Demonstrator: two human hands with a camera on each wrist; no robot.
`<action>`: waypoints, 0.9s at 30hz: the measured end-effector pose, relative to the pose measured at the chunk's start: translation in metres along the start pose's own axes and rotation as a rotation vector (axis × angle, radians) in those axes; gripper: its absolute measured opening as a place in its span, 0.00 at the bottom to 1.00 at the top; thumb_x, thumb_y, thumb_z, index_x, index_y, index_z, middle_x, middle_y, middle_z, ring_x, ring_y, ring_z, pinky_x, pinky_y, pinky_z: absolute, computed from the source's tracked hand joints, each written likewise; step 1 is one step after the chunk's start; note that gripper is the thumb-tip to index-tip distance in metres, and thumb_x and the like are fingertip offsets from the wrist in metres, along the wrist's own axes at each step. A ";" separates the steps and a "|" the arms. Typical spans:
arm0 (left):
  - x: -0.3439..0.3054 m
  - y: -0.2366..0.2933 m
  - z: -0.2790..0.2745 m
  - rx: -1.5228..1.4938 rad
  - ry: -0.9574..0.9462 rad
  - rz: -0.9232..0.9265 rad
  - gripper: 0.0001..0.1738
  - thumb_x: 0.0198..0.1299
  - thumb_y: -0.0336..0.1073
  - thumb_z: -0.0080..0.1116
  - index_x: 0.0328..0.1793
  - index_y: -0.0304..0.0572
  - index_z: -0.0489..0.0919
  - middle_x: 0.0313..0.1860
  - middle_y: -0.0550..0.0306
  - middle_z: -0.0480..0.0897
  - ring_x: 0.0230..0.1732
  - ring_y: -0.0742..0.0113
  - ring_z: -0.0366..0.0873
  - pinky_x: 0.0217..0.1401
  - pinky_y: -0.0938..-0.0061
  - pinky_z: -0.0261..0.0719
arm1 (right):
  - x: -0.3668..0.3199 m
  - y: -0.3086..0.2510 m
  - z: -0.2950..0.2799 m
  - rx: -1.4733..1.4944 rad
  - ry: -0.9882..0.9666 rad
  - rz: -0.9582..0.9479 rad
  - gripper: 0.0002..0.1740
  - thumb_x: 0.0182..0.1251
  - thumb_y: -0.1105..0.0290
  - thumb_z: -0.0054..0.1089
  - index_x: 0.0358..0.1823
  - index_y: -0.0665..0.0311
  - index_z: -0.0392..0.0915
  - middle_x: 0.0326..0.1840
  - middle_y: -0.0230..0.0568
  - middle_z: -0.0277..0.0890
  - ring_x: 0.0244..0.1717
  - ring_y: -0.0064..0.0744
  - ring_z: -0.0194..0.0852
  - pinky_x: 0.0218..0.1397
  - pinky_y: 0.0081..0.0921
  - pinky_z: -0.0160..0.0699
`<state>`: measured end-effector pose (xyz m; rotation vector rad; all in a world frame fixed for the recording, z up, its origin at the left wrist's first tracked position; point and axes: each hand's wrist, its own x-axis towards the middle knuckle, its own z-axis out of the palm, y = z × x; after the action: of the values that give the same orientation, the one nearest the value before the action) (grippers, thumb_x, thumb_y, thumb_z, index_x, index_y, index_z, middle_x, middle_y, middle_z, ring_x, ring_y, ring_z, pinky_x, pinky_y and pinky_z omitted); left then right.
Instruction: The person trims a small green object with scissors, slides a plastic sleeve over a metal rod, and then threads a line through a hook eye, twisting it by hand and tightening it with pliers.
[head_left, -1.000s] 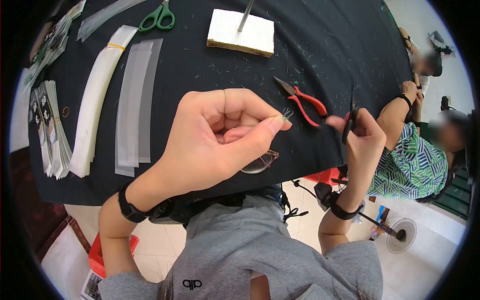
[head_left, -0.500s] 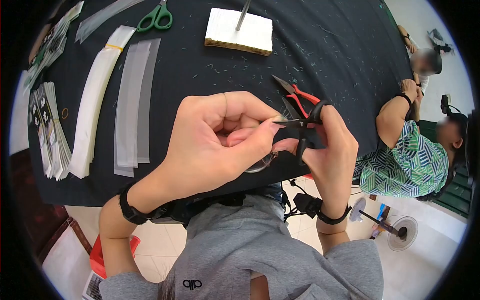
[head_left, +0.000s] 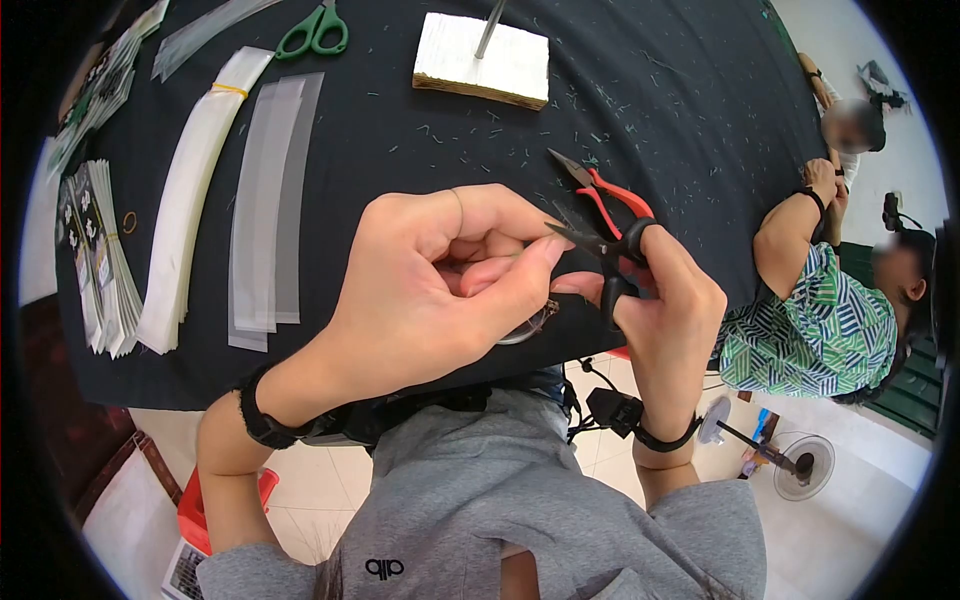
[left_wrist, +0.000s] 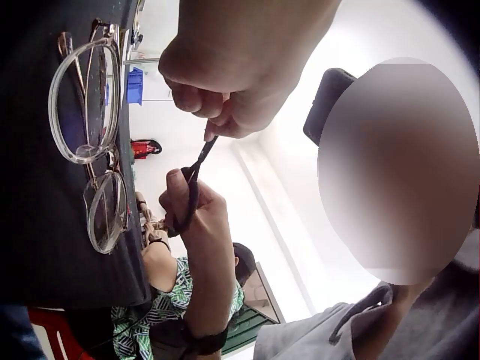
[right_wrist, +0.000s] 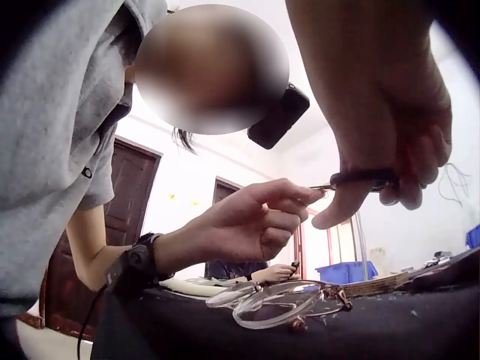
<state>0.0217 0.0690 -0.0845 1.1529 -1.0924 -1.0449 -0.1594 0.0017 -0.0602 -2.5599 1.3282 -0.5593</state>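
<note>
The left hand (head_left: 440, 275) has its thumb and index fingertip pinched together, fingers curled; a thin thread loops round the index finger, and what lies between the tips is too small to tell. In the right hand (head_left: 665, 300) are small black scissors (head_left: 612, 255), thumb and fingers in the handles, the blades spread slightly at the left fingertips. In the left wrist view the scissors (left_wrist: 196, 169) reach up to the left hand (left_wrist: 232, 75). The right wrist view shows the right hand (right_wrist: 390, 135) beside the pinching left hand (right_wrist: 247, 225).
Red-handled pliers (head_left: 620, 195) lie behind the right hand. Glasses (head_left: 530, 325) rest under the hands. Further back are a white block (head_left: 480, 62) with a metal rod and green scissors (head_left: 313, 32). Plastic strips (head_left: 270, 210) and a banded white bundle (head_left: 205, 190) lie left. People sit at right.
The right hand has come left with the black scissors from beyond the pliers to the left fingertips. In the last half second it has shifted slightly right. The left hand stays nearly in place.
</note>
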 end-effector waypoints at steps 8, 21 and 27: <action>0.002 0.001 0.002 0.011 -0.001 0.030 0.05 0.60 0.23 0.59 0.40 0.29 0.84 0.18 0.74 0.71 0.19 0.92 0.58 0.21 0.91 0.55 | 0.002 0.009 0.003 0.076 0.122 0.079 0.17 0.44 0.73 0.76 0.22 0.68 0.72 0.14 0.41 0.67 0.14 0.24 0.64 0.20 0.21 0.62; 0.007 0.000 -0.012 -0.234 -0.143 -0.194 0.07 0.62 0.33 0.60 0.38 0.36 0.82 0.36 0.56 0.86 0.31 0.84 0.73 0.36 0.86 0.69 | 0.024 0.109 -0.007 0.095 0.067 0.387 0.12 0.54 0.76 0.67 0.38 0.75 0.79 0.30 0.49 0.84 0.27 0.30 0.83 0.31 0.23 0.79; 0.007 0.001 -0.012 -0.270 -0.172 -0.215 0.08 0.62 0.35 0.60 0.38 0.37 0.82 0.38 0.53 0.86 0.40 0.76 0.81 0.46 0.82 0.75 | 0.023 0.125 -0.006 -0.234 0.099 0.208 0.14 0.58 0.76 0.63 0.46 0.68 0.81 0.41 0.51 0.84 0.41 0.43 0.85 0.46 0.32 0.79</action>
<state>0.0345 0.0637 -0.0834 0.9899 -0.9375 -1.4348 -0.2429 -0.0893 -0.0925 -2.5529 1.7647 -0.5246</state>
